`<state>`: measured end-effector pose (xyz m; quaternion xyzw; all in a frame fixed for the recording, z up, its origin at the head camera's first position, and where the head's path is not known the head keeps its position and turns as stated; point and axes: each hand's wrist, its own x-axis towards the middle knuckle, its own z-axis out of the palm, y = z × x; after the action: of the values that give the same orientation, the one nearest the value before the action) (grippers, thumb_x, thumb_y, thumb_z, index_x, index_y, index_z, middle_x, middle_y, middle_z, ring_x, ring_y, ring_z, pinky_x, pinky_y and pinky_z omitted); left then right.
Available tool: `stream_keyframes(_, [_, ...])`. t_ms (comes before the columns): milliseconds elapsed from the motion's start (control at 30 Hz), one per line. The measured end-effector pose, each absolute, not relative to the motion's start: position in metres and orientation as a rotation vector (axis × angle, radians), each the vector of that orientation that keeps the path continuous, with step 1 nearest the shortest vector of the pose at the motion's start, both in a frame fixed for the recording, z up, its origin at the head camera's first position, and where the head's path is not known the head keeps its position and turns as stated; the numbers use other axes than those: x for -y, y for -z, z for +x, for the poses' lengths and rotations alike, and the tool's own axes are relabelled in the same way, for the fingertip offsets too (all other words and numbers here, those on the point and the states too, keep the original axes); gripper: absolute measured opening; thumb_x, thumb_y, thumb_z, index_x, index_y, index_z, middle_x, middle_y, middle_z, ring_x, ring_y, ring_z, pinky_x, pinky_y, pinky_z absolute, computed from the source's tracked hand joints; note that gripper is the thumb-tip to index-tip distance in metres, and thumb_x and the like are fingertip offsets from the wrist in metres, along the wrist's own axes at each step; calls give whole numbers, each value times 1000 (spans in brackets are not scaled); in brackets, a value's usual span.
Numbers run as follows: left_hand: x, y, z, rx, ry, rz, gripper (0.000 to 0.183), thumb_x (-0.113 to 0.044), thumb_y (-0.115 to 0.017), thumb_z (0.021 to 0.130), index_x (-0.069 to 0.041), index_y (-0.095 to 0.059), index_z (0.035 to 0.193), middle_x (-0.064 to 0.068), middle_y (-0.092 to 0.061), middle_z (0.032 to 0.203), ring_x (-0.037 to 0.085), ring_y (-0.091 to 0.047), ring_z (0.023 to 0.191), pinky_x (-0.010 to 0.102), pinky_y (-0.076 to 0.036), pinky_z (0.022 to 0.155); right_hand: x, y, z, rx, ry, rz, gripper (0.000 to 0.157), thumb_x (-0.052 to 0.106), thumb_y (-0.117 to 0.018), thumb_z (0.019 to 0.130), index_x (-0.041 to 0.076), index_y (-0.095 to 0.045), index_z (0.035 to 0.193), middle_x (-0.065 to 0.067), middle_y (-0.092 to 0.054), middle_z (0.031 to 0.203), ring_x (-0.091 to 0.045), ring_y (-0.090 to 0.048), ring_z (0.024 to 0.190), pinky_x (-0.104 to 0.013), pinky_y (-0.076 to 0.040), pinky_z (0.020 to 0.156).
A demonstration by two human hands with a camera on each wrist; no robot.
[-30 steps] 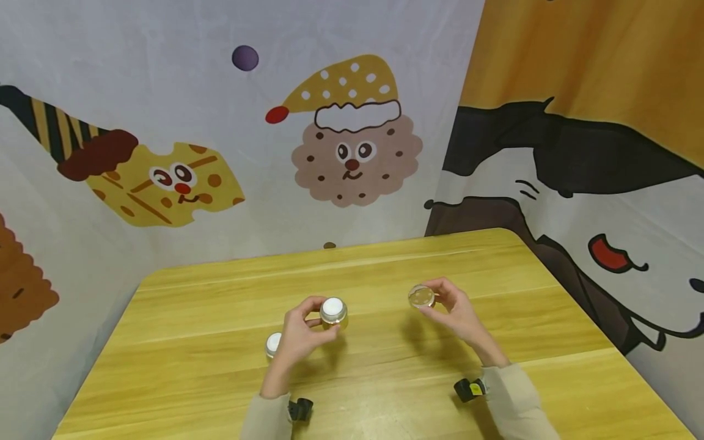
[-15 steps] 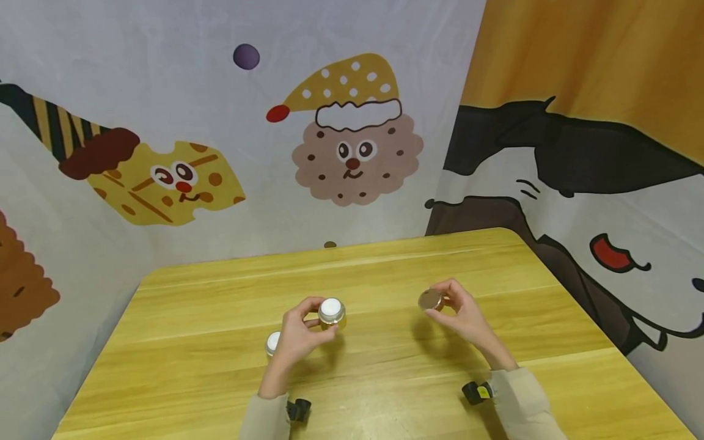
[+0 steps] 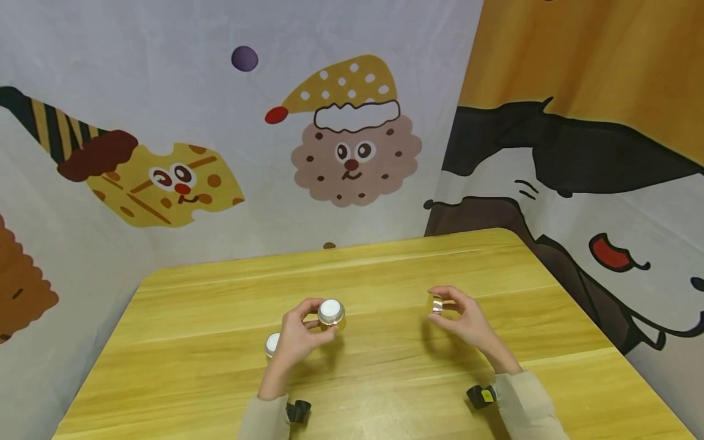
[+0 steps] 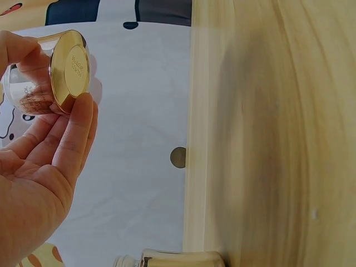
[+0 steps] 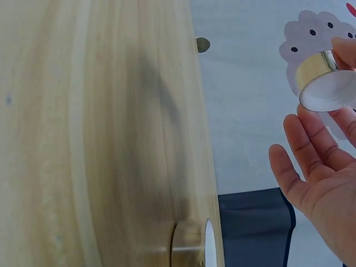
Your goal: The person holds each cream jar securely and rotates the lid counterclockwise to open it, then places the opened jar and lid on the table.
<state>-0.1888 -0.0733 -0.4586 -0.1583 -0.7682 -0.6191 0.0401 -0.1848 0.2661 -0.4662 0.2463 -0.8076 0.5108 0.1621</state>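
Note:
In the head view my left hand (image 3: 301,333) holds a small cream jar (image 3: 332,311) above the table, its white top facing up. The left wrist view shows that jar's gold base (image 4: 71,69) between thumb and fingers. My right hand (image 3: 464,321) pinches a shiny gold jar lid (image 3: 437,304) on edge; its white inside (image 5: 328,92) shows in the right wrist view. A second cream jar (image 3: 272,343) stands on the table, partly hidden by my left hand. Jar and lid are well apart.
The wooden table (image 3: 374,379) reaches back to a cloth (image 3: 264,201) printed with cartoon figures. Low in the right wrist view, a round gold piece (image 5: 188,245) with a white face sits on the table. Black wrist cameras (image 3: 299,410) hang at both cuffs.
My right hand has moved slightly right and turned the lid, from its face towards the head camera to edge-on. The left hand and its jar have barely moved.

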Motion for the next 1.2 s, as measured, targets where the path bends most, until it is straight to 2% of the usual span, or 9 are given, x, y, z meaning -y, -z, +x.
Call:
stream_keyframes(100, [73,458,-188,2360,1896,-472,41,9,-75,65,0,-63,104,10,-64,100,25,-57,95,27,-54,77,-267,466,-184,2337,-1407,687,45,-10,-74,71,-6,-58,114,-6,-61,105,-8,-55,91,-31,-52,78])
stream_keyframes(233, [73,458,-188,2354,1889,-484,41,8,-75,65,0,-63,104,11,-64,100,24,-58,94,28,-54,77,-268,466,-182,2396,-1345,633,45,-5,-75,73,0,-60,116,-8,-62,103,-7,-54,91,-43,-53,77])
stream_keyframes(367, [73,459,-189,2347,1891,-492,41,8,-75,65,1,-63,104,11,-64,100,24,-58,94,28,-54,77,-268,465,-181,2443,-1301,560,49,-3,-76,73,-1,-57,117,-9,-62,97,-8,-55,89,-47,-52,75])
stream_keyframes(500, [73,459,-189,2346,1887,-496,42,7,-75,65,2,-63,105,11,-64,100,24,-58,94,28,-54,77,-267,461,-179,2446,-1285,527,50,-6,-78,69,-5,-53,113,-8,-61,94,-13,-56,86,-45,-52,73])
stream_keyframes(733, [73,458,-188,2352,1916,-463,41,8,-75,65,-1,-64,104,9,-64,99,24,-58,94,27,-54,77,-259,438,-169,2435,-1288,600,45,-10,-78,66,-8,-55,104,-14,-61,89,-21,-58,76,-26,-52,71])
stream_keyframes(867, [73,458,-189,2345,1927,-469,41,7,-76,66,-1,-64,104,9,-64,99,24,-57,94,28,-54,77,-259,439,-169,2445,-1270,630,44,-9,-79,65,-6,-57,104,-13,-60,86,-24,-57,72,-37,-55,70])
stream_keyframes(967, [73,458,-189,2337,1935,-476,41,7,-76,66,-1,-64,104,10,-64,99,24,-57,94,28,-54,78,-265,453,-175,2459,-1245,632,45,-4,-81,66,-1,-59,105,-7,-59,87,-20,-57,73,-44,-55,69])
stream_keyframes(1100, [73,458,-189,2330,1931,-486,41,7,-75,65,0,-63,104,10,-63,99,25,-57,94,28,-54,77,-272,471,-182,2479,-1199,626,46,1,-83,65,3,-62,106,-4,-59,87,-16,-56,75,-38,-55,67])
stream_keyframes(1200, [74,458,-189,2335,1921,-492,41,7,-75,65,1,-63,104,10,-63,100,24,-57,94,27,-54,77,-271,473,-183,2490,-1175,625,45,3,-84,64,3,-64,105,-6,-59,87,-19,-57,75,-34,-55,65])
